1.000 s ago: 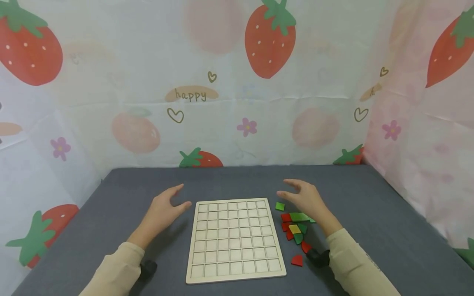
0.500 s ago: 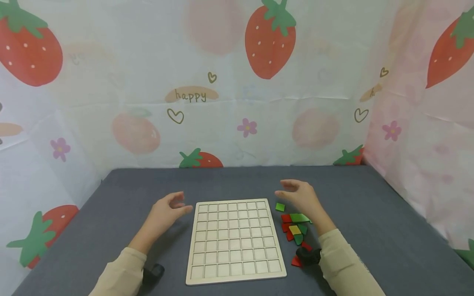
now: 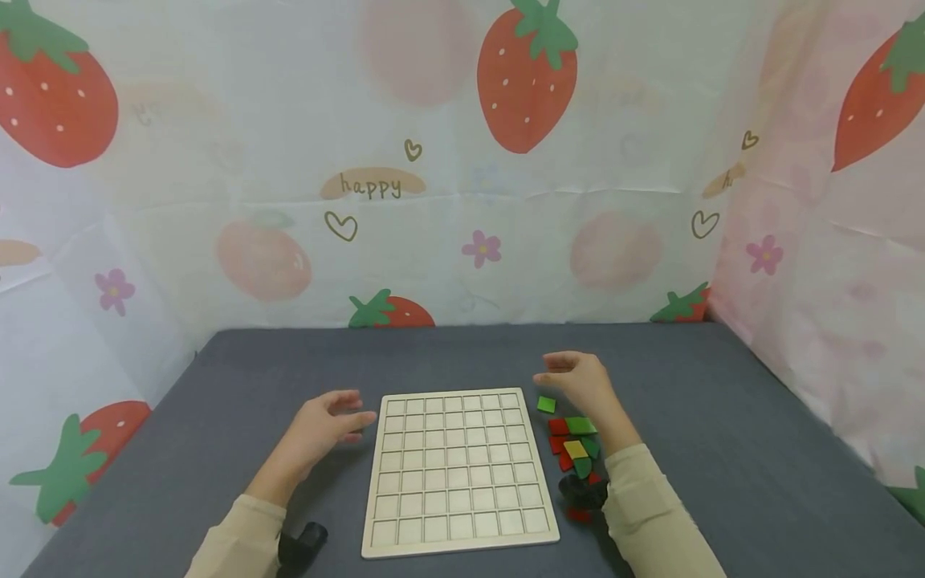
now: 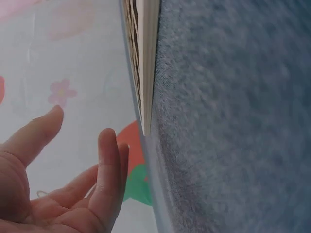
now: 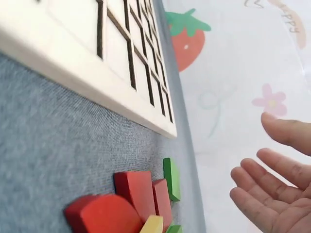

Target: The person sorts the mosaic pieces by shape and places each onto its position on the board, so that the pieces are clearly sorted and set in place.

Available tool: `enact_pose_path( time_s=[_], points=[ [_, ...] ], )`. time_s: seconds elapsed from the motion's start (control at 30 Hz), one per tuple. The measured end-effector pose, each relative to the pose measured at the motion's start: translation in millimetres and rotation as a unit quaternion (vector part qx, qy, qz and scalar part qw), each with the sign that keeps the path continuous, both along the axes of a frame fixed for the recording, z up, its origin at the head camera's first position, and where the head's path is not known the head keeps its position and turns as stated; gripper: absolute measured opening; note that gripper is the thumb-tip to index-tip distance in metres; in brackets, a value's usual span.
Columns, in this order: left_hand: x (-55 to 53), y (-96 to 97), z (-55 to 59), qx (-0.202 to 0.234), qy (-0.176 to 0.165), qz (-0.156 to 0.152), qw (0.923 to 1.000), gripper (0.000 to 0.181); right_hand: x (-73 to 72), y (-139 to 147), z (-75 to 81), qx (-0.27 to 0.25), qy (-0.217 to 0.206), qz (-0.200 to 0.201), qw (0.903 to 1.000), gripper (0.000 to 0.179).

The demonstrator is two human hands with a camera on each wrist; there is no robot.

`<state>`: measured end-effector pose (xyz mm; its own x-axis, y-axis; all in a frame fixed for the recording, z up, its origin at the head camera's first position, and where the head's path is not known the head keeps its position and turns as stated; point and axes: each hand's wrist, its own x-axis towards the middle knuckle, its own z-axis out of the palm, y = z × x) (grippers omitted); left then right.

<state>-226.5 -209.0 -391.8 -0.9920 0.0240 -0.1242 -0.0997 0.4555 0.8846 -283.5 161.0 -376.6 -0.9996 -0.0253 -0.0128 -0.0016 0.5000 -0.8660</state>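
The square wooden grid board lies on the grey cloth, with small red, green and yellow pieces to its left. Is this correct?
Wrong side: the head view shows the square wooden grid board on the grey cloth, with small red, green and yellow pieces to its right.

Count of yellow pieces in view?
1: the flat yellow four-sided piece, right of the pale square wooden grid board. More may be hidden under the beige right sleeve.

A board (image 3: 460,470) lies on the counter (image 3: 448,353), the backdrop (image 3: 535,209) rising behind; a left hand (image 3: 321,421) hangs just beside its left edge, a right hand (image 3: 584,385) off its far right corner; pieces (image 3: 575,449) cluster along its right side, a lone tile (image 3: 546,405) behind them.
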Motion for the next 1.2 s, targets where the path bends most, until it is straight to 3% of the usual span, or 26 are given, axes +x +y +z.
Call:
enact_pose_path(
  time_s=[0.13, 0.37, 0.77, 1.2],
  points=[
    [-0.5, -1.1, -3.3, 0.009, -0.005, 0.002, 0.9999, 0.067, -0.4, -1, -0.8, -0.007, -0.013, -0.005, 0.9999, 0.051],
    [0.6, -1.4, -5.6, 0.028, -0.020, -0.025, 0.9991, 0.063, -1.0, 3, -2.7, -0.006, -0.034, -0.001, 0.9994, 0.049],
    [1.8, 2.7, -11.3, 0.042, -0.063, -0.047, 0.9960, 0.059, -4.3, 1, -13.1, 0.010, -0.038, 0.004, 0.9992, 0.044],
    [2.9, 0.9, -15.6, 0.017, -0.069, -0.083, 0.9940, 0.069, -5.1, 3, -20.8, 0.025, -0.068, -0.005, 0.9973, 0.042]
  ],
)
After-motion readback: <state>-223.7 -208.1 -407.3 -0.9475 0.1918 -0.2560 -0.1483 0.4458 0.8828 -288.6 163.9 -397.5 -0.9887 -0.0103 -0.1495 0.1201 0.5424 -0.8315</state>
